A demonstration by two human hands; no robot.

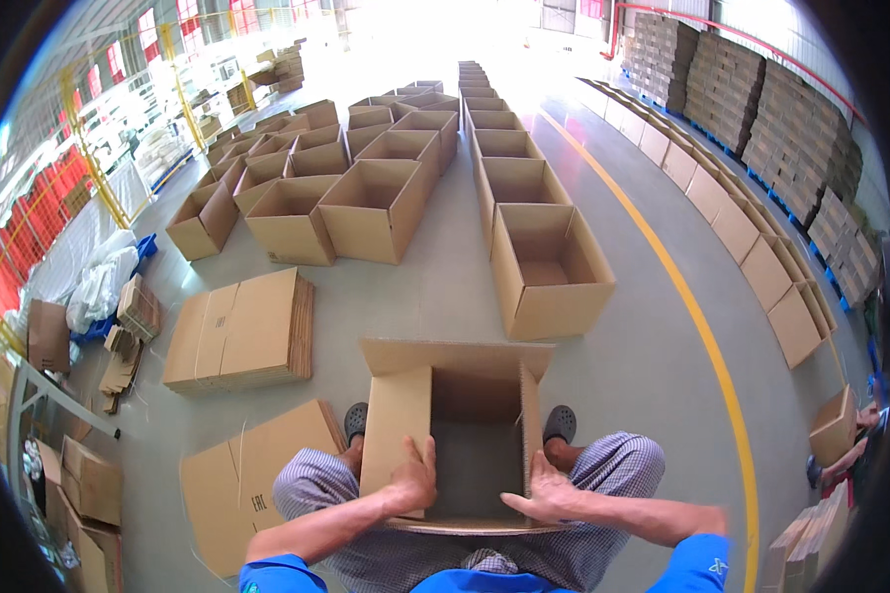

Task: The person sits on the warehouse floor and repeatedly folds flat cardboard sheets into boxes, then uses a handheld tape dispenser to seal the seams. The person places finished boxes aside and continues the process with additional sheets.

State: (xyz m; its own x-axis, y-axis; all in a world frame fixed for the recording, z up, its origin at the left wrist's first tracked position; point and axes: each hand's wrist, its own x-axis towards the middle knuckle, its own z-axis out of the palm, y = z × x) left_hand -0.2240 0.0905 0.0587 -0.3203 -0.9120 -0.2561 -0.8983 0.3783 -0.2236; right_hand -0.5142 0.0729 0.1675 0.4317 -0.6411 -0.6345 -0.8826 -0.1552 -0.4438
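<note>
A brown cardboard box (398, 395) stands between my knees, its far flap (455, 356) raised and its left flap (396, 435) folded inward. My left hand (415, 476) rests on that left flap with its fingers stretched out. At the box's right side, my right hand (542, 488) touches the upright right flap (530, 415), fingers extended and thumb spread apart over the opening. Grey shows inside the box, like the floor colour.
Flattened cartons (232, 331) lie stacked at left, with another flat carton (257, 474) nearer. Open boxes stand in a group (376, 203) and a row (554, 306) ahead. Beyond a yellow floor line (697, 316) are more boxes (771, 267), and a person's hand (845, 460) at a box.
</note>
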